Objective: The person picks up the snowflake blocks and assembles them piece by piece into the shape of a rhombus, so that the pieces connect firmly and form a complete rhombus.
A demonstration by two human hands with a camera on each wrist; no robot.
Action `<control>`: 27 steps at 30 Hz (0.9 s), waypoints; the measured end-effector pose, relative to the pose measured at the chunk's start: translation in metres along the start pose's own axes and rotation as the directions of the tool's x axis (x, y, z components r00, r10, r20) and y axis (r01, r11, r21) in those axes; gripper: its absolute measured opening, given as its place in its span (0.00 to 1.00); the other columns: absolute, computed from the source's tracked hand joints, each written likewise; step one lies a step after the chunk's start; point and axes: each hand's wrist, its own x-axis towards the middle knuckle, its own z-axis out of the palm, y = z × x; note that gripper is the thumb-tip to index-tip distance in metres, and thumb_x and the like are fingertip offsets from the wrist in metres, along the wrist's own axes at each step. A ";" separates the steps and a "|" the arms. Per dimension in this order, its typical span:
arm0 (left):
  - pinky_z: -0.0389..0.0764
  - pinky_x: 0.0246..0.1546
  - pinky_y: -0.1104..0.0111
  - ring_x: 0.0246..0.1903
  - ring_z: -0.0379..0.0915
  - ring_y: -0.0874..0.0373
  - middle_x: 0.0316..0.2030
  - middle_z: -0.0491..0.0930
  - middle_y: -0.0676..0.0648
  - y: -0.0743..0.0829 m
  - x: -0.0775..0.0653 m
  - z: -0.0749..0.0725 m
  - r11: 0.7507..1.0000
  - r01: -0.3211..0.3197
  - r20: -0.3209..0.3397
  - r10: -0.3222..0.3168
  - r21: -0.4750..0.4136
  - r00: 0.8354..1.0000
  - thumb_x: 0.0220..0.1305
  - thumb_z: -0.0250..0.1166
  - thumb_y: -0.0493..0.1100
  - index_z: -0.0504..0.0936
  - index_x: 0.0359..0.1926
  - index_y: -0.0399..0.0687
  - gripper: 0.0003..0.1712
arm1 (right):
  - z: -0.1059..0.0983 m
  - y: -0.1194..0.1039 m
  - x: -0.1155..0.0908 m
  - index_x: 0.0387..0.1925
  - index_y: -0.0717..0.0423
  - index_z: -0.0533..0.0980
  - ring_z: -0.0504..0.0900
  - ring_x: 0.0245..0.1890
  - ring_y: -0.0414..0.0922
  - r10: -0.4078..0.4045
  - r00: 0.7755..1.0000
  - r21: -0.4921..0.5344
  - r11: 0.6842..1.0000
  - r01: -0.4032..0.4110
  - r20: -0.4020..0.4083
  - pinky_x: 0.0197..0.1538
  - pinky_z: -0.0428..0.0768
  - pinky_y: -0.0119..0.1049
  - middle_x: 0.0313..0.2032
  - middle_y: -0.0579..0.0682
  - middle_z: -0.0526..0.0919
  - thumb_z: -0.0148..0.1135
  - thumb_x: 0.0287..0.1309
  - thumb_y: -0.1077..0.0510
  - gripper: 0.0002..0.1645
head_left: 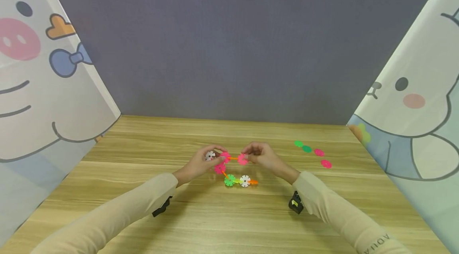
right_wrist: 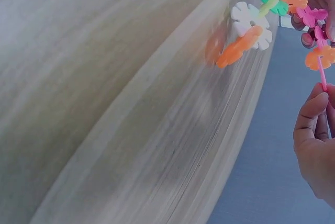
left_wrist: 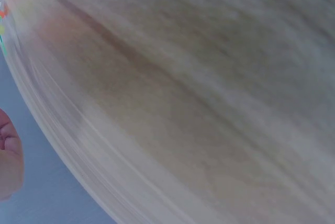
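Observation:
A chain of notched plastic snowflake discs is held between both hands. My left hand [head_left: 196, 164] pinches a pink disc [head_left: 225, 157], with a white disc [head_left: 209, 156] beside its fingers. My right hand [head_left: 268, 160] pinches another pink disc [head_left: 242, 159], seen edge-on in the right wrist view. Between these two is an orange disc [head_left: 233, 158]. From the left hand the chain runs down through a pink disc [head_left: 219, 169], a green disc [head_left: 230, 180], a yellow disc [head_left: 237, 181], a white disc [right_wrist: 251, 25] and an end orange disc [right_wrist: 239, 47].
Several loose discs lie on the wooden table [head_left: 201, 218] to the right: a light green disc [head_left: 299, 143], a dark green disc [head_left: 306, 148] and two pink discs, one nearer [head_left: 326, 164]. A grey panel [head_left: 229, 46] stands behind, with cartoon-printed panels on both sides.

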 end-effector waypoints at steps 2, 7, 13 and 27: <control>0.81 0.32 0.58 0.40 0.73 0.58 0.46 0.76 0.43 0.000 0.000 0.000 1.000 -0.004 -0.006 0.005 0.013 1.000 0.61 0.61 0.44 0.74 0.51 0.49 0.17 | 0.001 0.000 0.000 0.41 0.67 0.75 0.76 0.31 0.41 0.011 1.000 0.002 1.000 -0.011 -0.005 0.37 0.79 0.42 0.37 0.61 0.79 0.57 0.56 0.65 0.11; 0.80 0.32 0.60 0.40 0.73 0.57 0.44 0.76 0.45 0.001 0.000 0.000 1.000 0.013 -0.016 -0.013 0.010 1.000 0.61 0.61 0.44 0.75 0.50 0.52 0.15 | 0.002 -0.001 0.001 0.41 0.68 0.75 0.77 0.31 0.41 0.037 0.999 0.014 0.999 -0.037 -0.017 0.40 0.80 0.42 0.37 0.61 0.80 0.58 0.54 0.65 0.12; 0.80 0.33 0.60 0.37 0.74 0.57 0.42 0.77 0.46 0.004 0.000 0.000 1.000 0.027 -0.018 -0.027 0.013 0.999 0.61 0.61 0.45 0.75 0.49 0.53 0.15 | 0.002 -0.001 0.000 0.42 0.70 0.74 0.77 0.32 0.41 0.053 0.998 0.054 0.997 -0.051 -0.019 0.41 0.80 0.42 0.39 0.64 0.79 0.58 0.54 0.66 0.14; 0.76 0.22 0.65 0.27 0.71 0.56 0.41 0.79 0.37 0.018 -0.002 0.001 0.998 0.056 -0.004 -0.056 -0.003 0.998 0.62 0.58 0.38 0.72 0.53 0.39 0.18 | 0.001 -0.002 -0.001 0.43 0.71 0.74 0.78 0.32 0.40 0.057 0.998 0.073 0.996 -0.055 -0.026 0.41 0.80 0.43 0.38 0.64 0.79 0.58 0.55 0.66 0.14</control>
